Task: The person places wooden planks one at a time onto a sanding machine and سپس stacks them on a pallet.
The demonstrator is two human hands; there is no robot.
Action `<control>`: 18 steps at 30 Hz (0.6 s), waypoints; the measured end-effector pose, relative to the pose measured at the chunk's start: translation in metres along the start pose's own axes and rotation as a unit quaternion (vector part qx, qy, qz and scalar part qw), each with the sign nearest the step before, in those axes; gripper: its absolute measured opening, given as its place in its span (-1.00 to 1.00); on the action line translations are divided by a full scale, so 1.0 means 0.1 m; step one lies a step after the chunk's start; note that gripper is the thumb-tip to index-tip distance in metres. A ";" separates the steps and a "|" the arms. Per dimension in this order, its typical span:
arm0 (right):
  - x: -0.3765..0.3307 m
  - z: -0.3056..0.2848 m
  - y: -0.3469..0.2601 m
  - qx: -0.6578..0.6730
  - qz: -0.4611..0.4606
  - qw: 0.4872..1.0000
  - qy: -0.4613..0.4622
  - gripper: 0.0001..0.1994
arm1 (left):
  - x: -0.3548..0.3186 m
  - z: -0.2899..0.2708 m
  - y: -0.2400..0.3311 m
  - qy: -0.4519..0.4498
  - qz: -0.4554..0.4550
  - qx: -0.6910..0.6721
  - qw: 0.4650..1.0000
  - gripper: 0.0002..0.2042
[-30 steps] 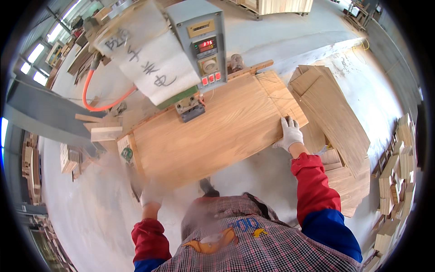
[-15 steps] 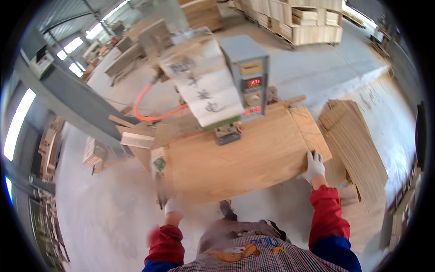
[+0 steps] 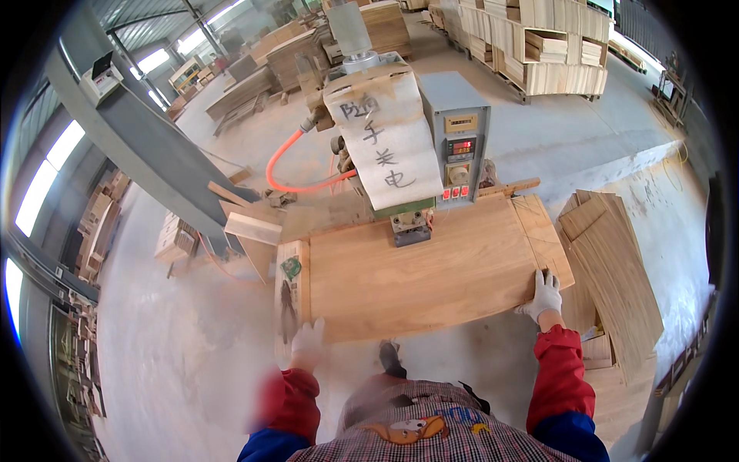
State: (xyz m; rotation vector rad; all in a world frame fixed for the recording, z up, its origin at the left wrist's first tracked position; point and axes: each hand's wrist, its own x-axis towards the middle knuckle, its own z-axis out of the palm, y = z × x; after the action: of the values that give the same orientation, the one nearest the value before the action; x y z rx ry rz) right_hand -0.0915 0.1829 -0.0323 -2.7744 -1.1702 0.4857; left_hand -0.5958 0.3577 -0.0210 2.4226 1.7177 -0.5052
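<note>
A wide, light-brown wooden panel [image 3: 431,269] lies under the head of a machine, its grain running lengthwise. My right hand [image 3: 543,296], in a white glove, grips its near edge close to the right end, fingers over the top face. At the near left corner, my left hand [image 3: 308,344], gloved too, holds the edge; a hazy smudge blurs it and its thumb is hidden. The machine's dark pressing block [image 3: 412,236] sits over the panel's far side. Above it hangs a white sheet with handwriting [image 3: 385,135]. A grey control box [image 3: 460,138] with lit displays stands alongside.
Pliers [image 3: 288,308] and a green item [image 3: 291,267] lie on a strip left of the panel. Thin wooden sheets [image 3: 616,269] are stacked at the right. An orange hose [image 3: 279,165] loops behind. A grey steel post [image 3: 154,138] rises left; loaded pallets [image 3: 566,77] stand far back.
The view has shifted, so the machine and panel appear farther right and lower. My left hand now overlaps the panel's near left corner more. My right hand stays near the right end.
</note>
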 end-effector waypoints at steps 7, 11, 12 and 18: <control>-0.01 -0.02 -0.02 -0.014 -0.009 1.000 0.003 0.14 | 0.19 0.45 -0.30 0.056 0.001 0.038 0.998 -0.20; 0.04 0.03 0.01 -0.013 -0.015 1.000 0.006 0.13 | 0.22 0.61 -0.38 0.109 0.050 0.056 0.991 -0.18; 0.04 0.03 0.05 -0.015 -0.007 1.000 0.006 0.13 | 0.21 0.53 -0.28 0.084 0.034 0.045 0.995 -0.18; 0.01 0.00 0.04 -0.021 0.004 1.000 -0.007 0.14 | 0.16 0.35 -0.21 0.060 0.002 0.037 0.998 -0.17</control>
State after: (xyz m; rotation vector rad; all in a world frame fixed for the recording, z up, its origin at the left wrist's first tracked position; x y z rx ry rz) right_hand -0.0883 0.1807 -0.0329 -2.8162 -1.1853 0.4883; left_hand -0.6174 0.3691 -0.0573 2.5570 1.7686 -0.4386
